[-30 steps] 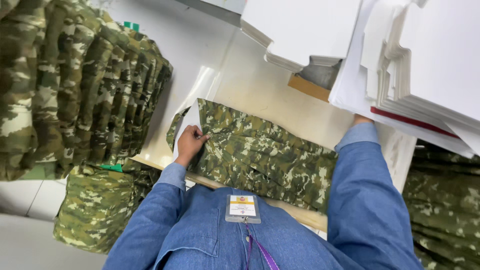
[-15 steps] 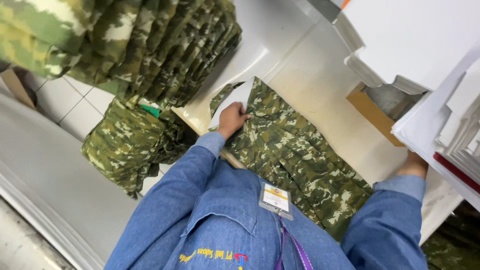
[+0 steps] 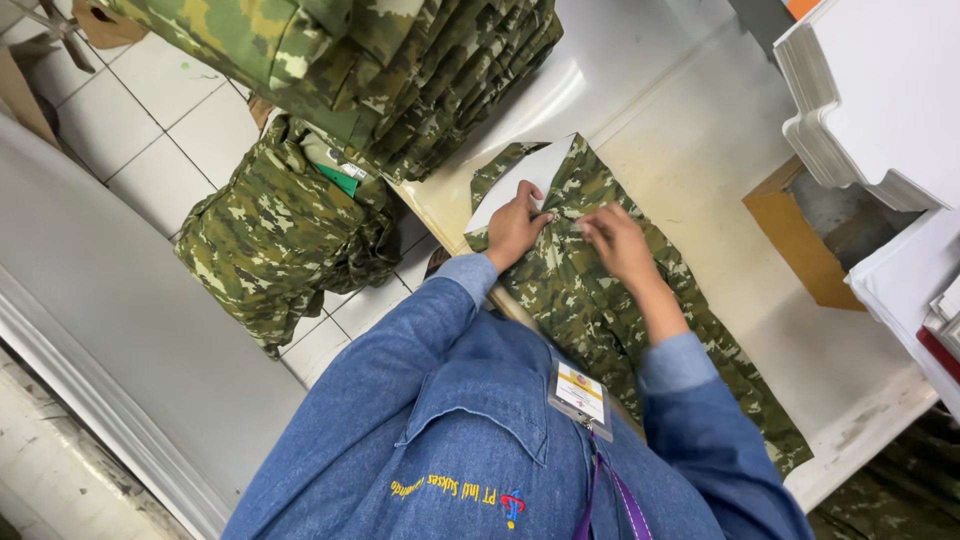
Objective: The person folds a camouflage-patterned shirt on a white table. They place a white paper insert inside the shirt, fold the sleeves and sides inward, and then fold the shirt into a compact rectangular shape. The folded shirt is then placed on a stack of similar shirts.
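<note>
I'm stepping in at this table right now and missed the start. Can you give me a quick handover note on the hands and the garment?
Left hand: flat on the camouflage garment at its collar, beside the white insert.
Right hand: fingers pinching the front near the collar.
Garment lies spread lengthwise on the white table.
Done: laid out, insert in.
Left: folding not yet done.

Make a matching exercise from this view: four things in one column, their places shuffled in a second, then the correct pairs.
Things:
1. left hand
2. right hand
3. pile of camouflage garments
4. white sheet

Places:
A. on the tiled floor beside the table
B. tucked inside the collar of the camouflage shirt
C. at the shirt's collar edge, touching the white sheet
D. on the shirt's front, near the middle

Pairs: 1-C, 2-D, 3-A, 4-B
</note>
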